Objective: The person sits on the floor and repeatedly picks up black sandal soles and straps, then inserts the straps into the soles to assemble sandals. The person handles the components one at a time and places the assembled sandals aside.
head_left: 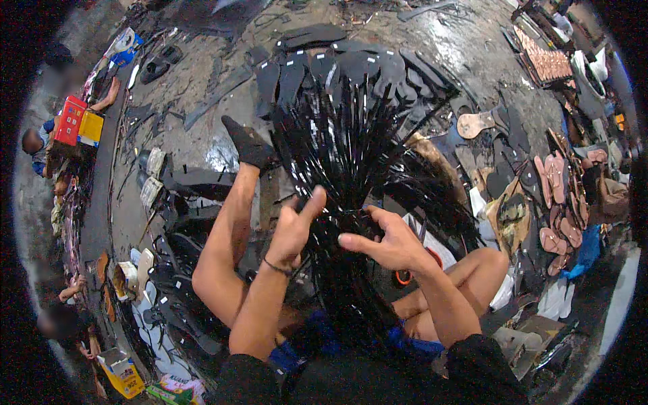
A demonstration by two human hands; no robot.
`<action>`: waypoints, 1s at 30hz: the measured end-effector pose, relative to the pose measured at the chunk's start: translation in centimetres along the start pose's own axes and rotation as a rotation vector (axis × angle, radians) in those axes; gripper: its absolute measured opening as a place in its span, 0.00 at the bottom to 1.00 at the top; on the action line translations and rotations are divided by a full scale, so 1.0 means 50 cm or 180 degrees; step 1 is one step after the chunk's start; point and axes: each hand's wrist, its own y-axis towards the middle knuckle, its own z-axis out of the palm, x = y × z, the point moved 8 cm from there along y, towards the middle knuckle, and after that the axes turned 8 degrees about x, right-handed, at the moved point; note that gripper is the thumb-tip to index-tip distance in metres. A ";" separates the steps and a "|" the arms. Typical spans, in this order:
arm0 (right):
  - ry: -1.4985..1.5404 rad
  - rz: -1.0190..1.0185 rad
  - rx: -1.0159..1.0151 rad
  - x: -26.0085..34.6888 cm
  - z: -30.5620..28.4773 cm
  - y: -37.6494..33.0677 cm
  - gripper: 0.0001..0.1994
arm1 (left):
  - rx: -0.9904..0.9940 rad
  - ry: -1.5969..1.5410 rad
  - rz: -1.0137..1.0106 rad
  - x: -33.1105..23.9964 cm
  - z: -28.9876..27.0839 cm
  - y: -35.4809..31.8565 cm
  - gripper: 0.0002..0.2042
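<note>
A thick bundle of long, glossy black strips (344, 142) stands between my legs. It narrows at the middle, fans out above my hands and trails down over my lap. My left hand (294, 228) closes on the left side of the narrow part, thumb raised, with its other fingers partly hidden. On the opposite side my right hand (388, 243) curls against the bundle, its thumb stretched across the front and its index finger bent at the edge. A thin dark line crosses the strips between my hands; what it is, I cannot make out.
Dark sole shapes (291, 75) lie in a row beyond the bundle. Pink sandals (555, 177) are stacked at right, near a tan sole (476, 124). Orange-handled scissors (405, 277) rest by my right leg. People sit at left, near a red box (70, 120).
</note>
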 end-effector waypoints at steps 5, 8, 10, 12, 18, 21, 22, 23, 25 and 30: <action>0.1123 0.0225 0.0195 -0.075 0.062 -0.027 0.20 | 0.0648 -0.0251 -0.0233 0.059 0.036 -0.082 0.39; 0.1668 0.0414 0.0170 -0.083 0.077 -0.046 0.21 | 0.0672 -0.0008 -0.0088 0.060 0.017 -0.096 0.42; 0.1635 0.0304 0.0216 -0.073 0.075 -0.045 0.20 | 0.0667 0.0104 0.0038 0.060 0.003 -0.102 0.43; 0.1760 0.0194 0.0313 -0.059 0.070 -0.046 0.20 | 0.0657 0.0113 0.0083 0.042 0.004 -0.106 0.43; 0.2188 0.0164 0.0451 -0.071 0.075 -0.037 0.16 | 0.0570 -0.0235 -0.0014 0.044 -0.009 -0.112 0.39; 0.2300 0.0286 0.0494 -0.078 0.078 -0.035 0.18 | 0.0528 -0.0419 -0.0059 0.052 -0.012 -0.113 0.38; 0.2311 0.0328 0.0527 -0.085 0.080 -0.033 0.20 | 0.0507 -0.0463 -0.0091 0.055 -0.014 -0.113 0.37; 0.2322 0.0370 0.0559 -0.089 0.083 -0.032 0.22 | 0.0487 -0.0506 -0.0124 0.058 -0.015 -0.114 0.37; 0.1666 0.0350 0.0440 -0.069 0.077 -0.040 0.27 | 0.0268 -0.0288 -0.0062 0.059 -0.015 -0.116 0.36; 0.0650 0.0281 0.0340 -0.045 0.069 -0.026 0.32 | 0.0103 -0.0301 -0.0090 0.057 -0.009 -0.109 0.35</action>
